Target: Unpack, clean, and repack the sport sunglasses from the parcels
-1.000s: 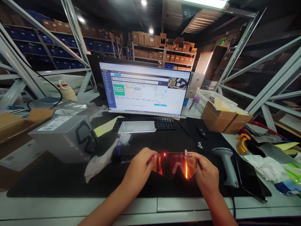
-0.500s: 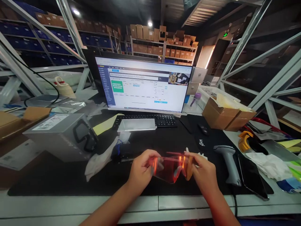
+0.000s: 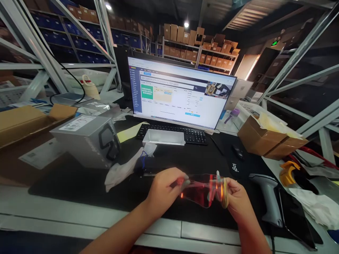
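A red see-through goggle lens [image 3: 200, 192] with bright glints is held above the black desk mat, in front of my body. My left hand [image 3: 166, 190] grips its left end between thumb and fingers. Its right end is pinched by my right hand [image 3: 235, 197], near a yellowish curved edge. A white bit shows above the lens close to the right fingers; its kind is unclear. Left of my hands lie a crumpled white pouch [image 3: 123, 171] and a dark item with a blue cord, partly hidden behind my left hand.
A grey box with a goggle picture [image 3: 86, 141] stands left, beside an open carton [image 3: 23, 123]. Behind are a silver tray [image 3: 163, 137], a keyboard [image 3: 196, 137] and a monitor [image 3: 174, 95]. At right lie a barcode scanner [image 3: 268, 197], a phone-like black slab [image 3: 298, 218] and a mouse [image 3: 237, 151].
The view has turned, so the desk items appear shifted right and tilted. The lens has turned slightly at its right end, where the yellowish edge now shows edge-on. Both hands keep hold.
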Available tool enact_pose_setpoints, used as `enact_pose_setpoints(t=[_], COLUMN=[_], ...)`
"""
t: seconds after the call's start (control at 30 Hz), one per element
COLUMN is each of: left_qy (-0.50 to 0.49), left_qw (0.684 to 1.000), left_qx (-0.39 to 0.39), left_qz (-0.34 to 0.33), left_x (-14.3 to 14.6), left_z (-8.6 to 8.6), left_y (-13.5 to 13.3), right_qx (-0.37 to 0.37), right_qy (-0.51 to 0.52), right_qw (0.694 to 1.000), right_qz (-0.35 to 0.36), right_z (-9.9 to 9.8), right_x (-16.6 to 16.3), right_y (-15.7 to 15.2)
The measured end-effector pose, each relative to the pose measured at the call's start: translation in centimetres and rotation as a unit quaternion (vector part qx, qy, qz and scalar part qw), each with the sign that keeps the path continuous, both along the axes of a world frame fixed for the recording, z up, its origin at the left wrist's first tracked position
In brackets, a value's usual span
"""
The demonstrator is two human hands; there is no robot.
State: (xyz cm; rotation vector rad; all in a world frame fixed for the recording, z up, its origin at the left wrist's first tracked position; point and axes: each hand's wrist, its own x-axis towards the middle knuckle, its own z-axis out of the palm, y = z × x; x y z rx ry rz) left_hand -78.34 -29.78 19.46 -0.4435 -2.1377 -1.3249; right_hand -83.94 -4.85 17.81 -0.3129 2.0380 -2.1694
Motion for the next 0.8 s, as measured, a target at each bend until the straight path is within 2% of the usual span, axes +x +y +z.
enact_pose_setpoints(t=[0.3, 0.5, 0.63, 0.7, 0.8], left_qy=[-0.063, -0.082, -0.124, -0.134, -0.167], left_qw=[0.997, 0.996, 0.991, 0.985, 0.944], left_qx=[0.03, 0.012, -0.023, -0.035, -0.06], left_qz=[0.021, 0.03, 0.045, 0.106, 0.277], left_x=[0.0, 0.0, 1.1, 2.1, 3.5], left_z=[-0.2, -0.5, 0.0, 0.5, 1.1], left_y=[-0.1, 0.2, -2.2, -4.5, -8.4], right_qx=[0.022, 0.008, -0.046, -0.086, -0.117], right_qy=[0.035, 0.024, -0.034, -0.068, -0.114], right_qw=[0.999, 0.999, 0.996, 0.987, 0.975], right_qz=[-0.022, -0.028, -0.074, -0.115, -0.151], right_z=[-1.7, -1.6, -2.0, -2.3, -2.5], right_x=[-0.2, -0.2, -0.4, -0.5, -0.6], right_y=[1.8, 1.8, 2.2, 2.6, 3.1])
